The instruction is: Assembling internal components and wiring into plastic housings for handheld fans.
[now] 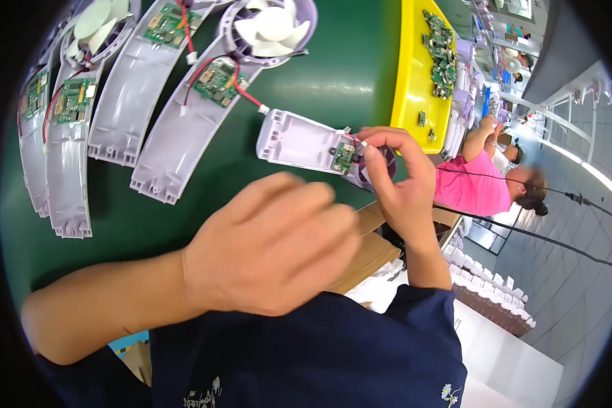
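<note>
My right hand [406, 178] pinches a small white wire connector [363, 145] between thumb and forefinger. Beneath it lies a short pale-lilac fan housing [299, 141] with a green circuit board [344, 157] at its right end. The round fan end [382, 166] of that housing is partly behind my fingers. Closer to me, my left hand [272, 245] is curled, its back toward the view and blurred by motion. Its fingertips are hidden, so anything inside cannot be seen. It appears apart from the housing.
Several long lilac housings [177, 146] with circuit boards, red wires and white fans [272, 27] lie at the left on the green table [347, 75]. A yellow tray [409, 88] of circuit boards stands at the back right. Cardboard [370, 262] is near my right arm; a person in pink [476, 187] sits beyond.
</note>
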The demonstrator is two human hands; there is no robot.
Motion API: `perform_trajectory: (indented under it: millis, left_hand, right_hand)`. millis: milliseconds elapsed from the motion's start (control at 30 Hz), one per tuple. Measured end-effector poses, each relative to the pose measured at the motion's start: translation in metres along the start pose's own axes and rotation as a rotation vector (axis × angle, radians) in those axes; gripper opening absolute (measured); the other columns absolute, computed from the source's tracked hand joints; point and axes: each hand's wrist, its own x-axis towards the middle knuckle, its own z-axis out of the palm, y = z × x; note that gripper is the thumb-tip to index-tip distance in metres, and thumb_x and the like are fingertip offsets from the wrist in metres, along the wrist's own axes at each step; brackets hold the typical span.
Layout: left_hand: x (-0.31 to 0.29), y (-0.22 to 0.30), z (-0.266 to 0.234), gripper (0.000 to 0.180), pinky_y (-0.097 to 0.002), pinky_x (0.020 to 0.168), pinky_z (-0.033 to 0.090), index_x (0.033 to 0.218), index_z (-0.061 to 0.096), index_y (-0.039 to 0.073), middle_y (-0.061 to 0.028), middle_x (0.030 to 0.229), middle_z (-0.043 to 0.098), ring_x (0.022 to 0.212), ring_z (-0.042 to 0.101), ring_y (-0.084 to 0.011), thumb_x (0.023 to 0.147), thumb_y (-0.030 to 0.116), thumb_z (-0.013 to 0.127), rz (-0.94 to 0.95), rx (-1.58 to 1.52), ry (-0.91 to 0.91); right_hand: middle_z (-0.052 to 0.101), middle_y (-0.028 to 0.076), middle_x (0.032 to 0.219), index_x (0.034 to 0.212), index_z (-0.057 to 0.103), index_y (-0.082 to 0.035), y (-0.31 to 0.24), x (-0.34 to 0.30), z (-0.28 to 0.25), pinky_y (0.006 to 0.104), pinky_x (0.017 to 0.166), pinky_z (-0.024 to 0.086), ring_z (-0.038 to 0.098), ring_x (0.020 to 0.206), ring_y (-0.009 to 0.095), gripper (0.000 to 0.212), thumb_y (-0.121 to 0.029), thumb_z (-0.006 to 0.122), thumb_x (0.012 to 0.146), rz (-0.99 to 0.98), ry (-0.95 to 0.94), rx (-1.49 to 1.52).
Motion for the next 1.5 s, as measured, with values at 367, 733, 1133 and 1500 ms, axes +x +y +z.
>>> perform_trajectory:
  millis: [367, 733, 1133, 1500]
  left_hand:
    - [0.008, 0.041, 0.004, 0.037, -0.0375, 0.112, 0.046, 0.132, 0.046, 0.002, -0.0115, 0.133, 0.052, 0.131, 0.056, -0.0224, 0.099, -0.004, 0.061, -1.304, -1.047, 0.095]
    - [0.023, -0.002, 0.043, 0.053, -0.0352, 0.104, 0.054, 0.141, 0.034, -0.005, -0.0216, 0.131, 0.065, 0.122, 0.066, -0.023, 0.098, -0.005, 0.065, -1.08, -1.212, 0.336]
    - [0.028, -0.011, 0.042, 0.041, -0.0349, 0.101, 0.056, 0.136, 0.049, -0.004, -0.0176, 0.124, 0.069, 0.116, 0.07, -0.0234, 0.097, -0.007, 0.063, -1.125, -1.168, 0.247]
    - [0.025, -0.007, 0.044, 0.038, -0.0354, 0.101, 0.056, 0.132, 0.049, -0.006, -0.0197, 0.121, 0.071, 0.116, 0.071, -0.0255, 0.096, -0.007, 0.064, -1.09, -1.192, 0.291]
  right_hand:
    - [0.072, 0.01, 0.116, 0.11, 0.066, 0.005, 0.002, -0.007, 0.002, 0.0274, 0.094, 0.051, 0.064, 0.103, 0.011, 0.012, -0.004, 0.065, 0.102, 0.195, 0.02, 0.257]
    - [0.07, 0.009, 0.102, 0.104, 0.069, -0.003, 0.0, -0.005, 0.002, 0.0297, 0.084, 0.053, 0.066, 0.092, 0.018, 0.012, -0.002, 0.073, 0.093, 0.034, 0.017, 0.253]
    - [0.07, 0.009, 0.082, 0.095, 0.07, -0.001, -0.043, 0.02, -0.025, 0.0324, 0.071, 0.055, 0.07, 0.074, 0.023, 0.013, -0.002, 0.077, 0.085, -0.061, -0.279, -0.427]
    - [0.071, 0.009, 0.081, 0.093, 0.071, -0.002, -0.058, 0.031, -0.029, 0.0344, 0.068, 0.055, 0.071, 0.074, 0.024, 0.011, -0.003, 0.076, 0.083, -0.055, -0.379, -0.515]
